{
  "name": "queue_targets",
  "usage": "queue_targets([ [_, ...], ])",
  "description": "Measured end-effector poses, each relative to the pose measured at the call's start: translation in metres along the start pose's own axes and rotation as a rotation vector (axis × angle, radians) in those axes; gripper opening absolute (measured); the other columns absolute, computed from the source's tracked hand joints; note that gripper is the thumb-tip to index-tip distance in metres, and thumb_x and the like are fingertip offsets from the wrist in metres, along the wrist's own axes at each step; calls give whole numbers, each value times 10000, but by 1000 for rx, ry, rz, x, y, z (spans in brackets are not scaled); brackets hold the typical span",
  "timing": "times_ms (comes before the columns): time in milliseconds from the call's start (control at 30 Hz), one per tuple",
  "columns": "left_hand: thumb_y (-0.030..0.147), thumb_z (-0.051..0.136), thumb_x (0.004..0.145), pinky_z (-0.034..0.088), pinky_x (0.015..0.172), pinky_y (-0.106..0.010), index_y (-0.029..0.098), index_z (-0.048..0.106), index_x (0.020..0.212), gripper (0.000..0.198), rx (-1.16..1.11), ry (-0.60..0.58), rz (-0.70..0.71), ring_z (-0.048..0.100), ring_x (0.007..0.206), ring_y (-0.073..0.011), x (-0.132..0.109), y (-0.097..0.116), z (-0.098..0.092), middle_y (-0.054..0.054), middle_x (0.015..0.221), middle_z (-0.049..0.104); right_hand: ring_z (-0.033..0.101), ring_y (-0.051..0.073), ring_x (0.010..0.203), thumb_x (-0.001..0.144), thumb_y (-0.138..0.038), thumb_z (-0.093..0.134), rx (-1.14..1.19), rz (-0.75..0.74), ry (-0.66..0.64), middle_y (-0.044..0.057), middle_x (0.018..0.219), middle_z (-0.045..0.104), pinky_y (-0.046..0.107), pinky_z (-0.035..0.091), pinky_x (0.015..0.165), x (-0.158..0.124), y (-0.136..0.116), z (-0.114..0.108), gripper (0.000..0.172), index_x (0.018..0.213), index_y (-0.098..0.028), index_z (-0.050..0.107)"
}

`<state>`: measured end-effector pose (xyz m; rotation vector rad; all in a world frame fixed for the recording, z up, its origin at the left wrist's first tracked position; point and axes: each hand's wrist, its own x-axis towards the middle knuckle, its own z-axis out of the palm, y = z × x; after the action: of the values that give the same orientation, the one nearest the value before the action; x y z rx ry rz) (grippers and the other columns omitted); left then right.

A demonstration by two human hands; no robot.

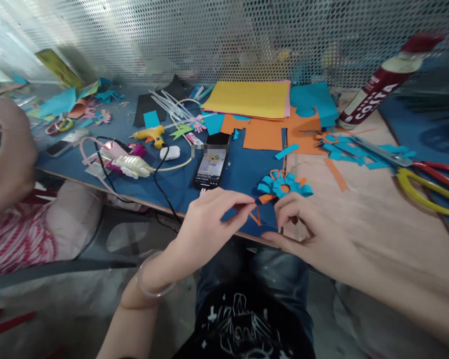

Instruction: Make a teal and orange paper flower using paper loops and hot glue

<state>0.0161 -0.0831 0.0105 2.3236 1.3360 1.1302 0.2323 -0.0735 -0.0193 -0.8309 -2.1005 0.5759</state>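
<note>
My left hand point(209, 224) pinches a thin folded orange paper strip point(258, 218) between thumb and forefinger, above the table's front edge. Facing it, my right hand point(318, 224) has curled fingers with the thumb apart, and nothing shows between them. Just beyond my hands lies a paper flower point(297, 187) of blue loops with orange pieces. A phone point(210, 167) with a lit screen lies beyond my left hand. To the right of the flower is a loose orange strip point(336, 174).
Scissors point(415, 164) with red and yellow handles lie on blue strips at right, near a tilted-looking Costa bottle point(381, 87). Yellow paper point(249, 98) and orange sheets point(264, 134) lie at the back. A yellow glue gun point(152, 135), earbud case point(170, 153) and cables are left; another person's arm point(15, 144) is far left.
</note>
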Motion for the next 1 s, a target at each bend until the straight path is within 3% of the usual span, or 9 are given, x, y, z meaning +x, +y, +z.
queue_targets([
  [267,180,668,920,520,709,-247,198,715,937,53,15,20,82,691,755,-112,-5,12,-5,24,825,770,637,161,880,961,-207,585,28,-20,-64,17,894,611,297,533,725,-4,-14,-7,96,901,-239,517],
  [500,185,639,938,527,720,-267,194,703,931,64,61,38,173,686,760,-120,-10,16,-3,14,861,782,632,166,852,968,-168,539,92,-11,-60,29,904,620,304,544,706,-9,-18,-6,85,918,-236,547],
  [700,162,666,917,517,730,-266,182,699,934,42,70,76,192,682,765,-116,-12,22,-4,20,861,780,617,153,871,994,-146,477,95,9,-19,49,1007,595,287,554,703,-17,-23,-7,173,1112,-244,559],
  [833,178,663,922,521,729,-271,177,701,947,46,64,79,183,681,764,-120,-11,27,-4,11,863,780,584,131,786,954,-226,609,96,-2,-33,55,1104,579,296,557,678,-19,-22,-6,383,1320,-282,513],
  [900,179,664,922,521,731,-272,178,702,952,49,62,81,176,679,768,-122,-10,28,-3,10,866,779,571,133,773,924,-256,669,113,16,-25,41,1080,584,300,547,673,-18,-19,-6,432,1323,-301,511],
  [1000,167,674,912,516,723,-264,178,707,939,43,64,106,163,676,754,-116,-8,28,-1,16,838,771,561,130,761,892,-266,714,208,67,64,11,999,570,273,508,634,-18,-13,-6,322,1168,-287,550],
])
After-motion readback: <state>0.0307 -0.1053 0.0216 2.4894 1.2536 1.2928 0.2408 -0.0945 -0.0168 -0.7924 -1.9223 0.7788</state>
